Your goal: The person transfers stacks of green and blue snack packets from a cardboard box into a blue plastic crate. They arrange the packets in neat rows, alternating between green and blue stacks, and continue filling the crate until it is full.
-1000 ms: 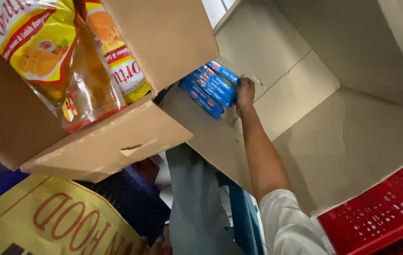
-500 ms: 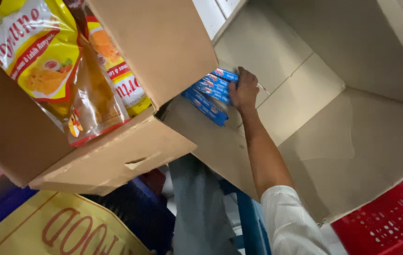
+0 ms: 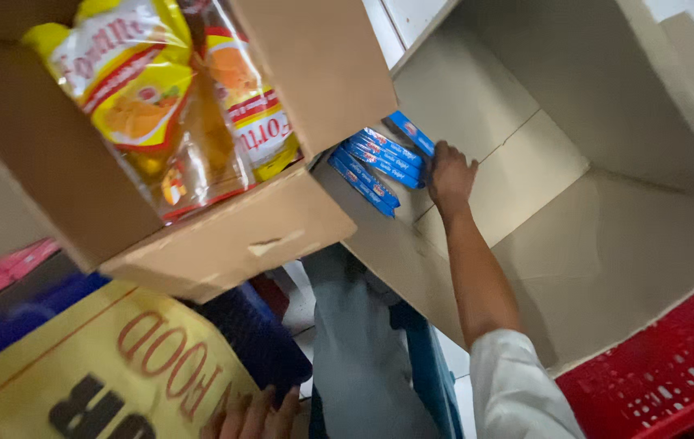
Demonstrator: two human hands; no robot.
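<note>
Five flat blue boxes [image 3: 383,161] are counted in one large cardboard carton [image 3: 607,236]. Two yellow oil pouches [image 3: 172,114] are counted in a second carton [image 3: 233,244]. One red crate [image 3: 664,382] is seen.

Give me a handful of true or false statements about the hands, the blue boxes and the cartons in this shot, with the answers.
1. The right hand rests against a stack of flat blue boxes inside the large open cardboard carton. True.
2. The smaller cardboard box holds green glass bottles. False: it holds clear pouches of yellow liquid with yellow and red labels.
3. A red plastic crate sits at the lower right. True.
4. The left hand is inside the large carton. False: it shows at the bottom edge, by a yellow printed sack.
5. The large carton is packed full. False: it is mostly bare cardboard.
</note>
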